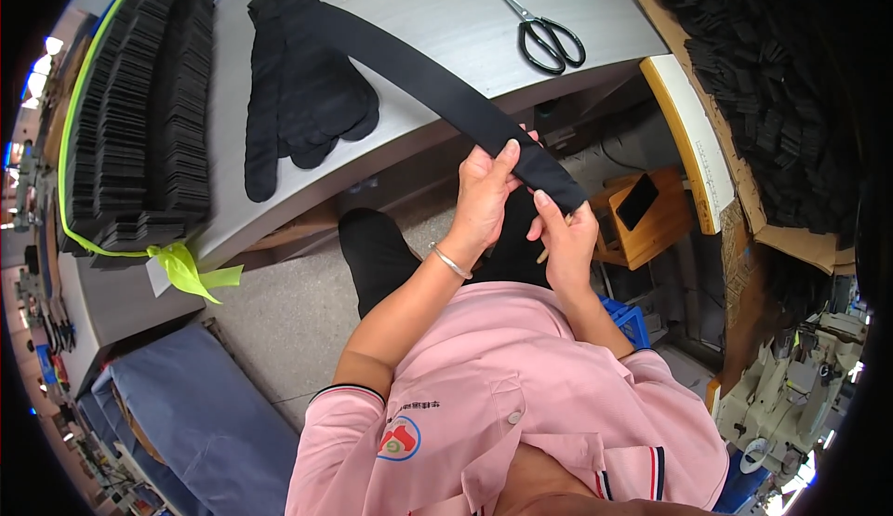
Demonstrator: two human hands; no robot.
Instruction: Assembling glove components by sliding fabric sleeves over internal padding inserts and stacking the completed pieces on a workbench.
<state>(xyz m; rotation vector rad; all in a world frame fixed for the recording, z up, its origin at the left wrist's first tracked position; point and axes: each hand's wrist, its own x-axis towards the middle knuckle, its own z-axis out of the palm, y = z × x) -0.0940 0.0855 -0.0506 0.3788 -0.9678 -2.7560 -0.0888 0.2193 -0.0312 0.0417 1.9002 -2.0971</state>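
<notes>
A long black fabric strap (409,67) stretches from a black fabric piece with rounded lobes (321,98) on the grey table toward me. My left hand (484,191) pinches the strap some way before its end, thumb on top. At the strap's near end, my right hand (566,234) grips the edge between thumb and fingers. The held part hangs in the air in front of the table edge, above my lap. Beside the lobed piece, a narrow black strip (263,135) lies along its left side.
Black-handled scissors (549,40) lie on the grey table (437,5). Stacked black pieces tied with a yellow-green ribbon (193,272) stand at left. A carton of black pieces (744,79) is at right. Below it, a phone (637,202) rests on a wooden stool (662,228).
</notes>
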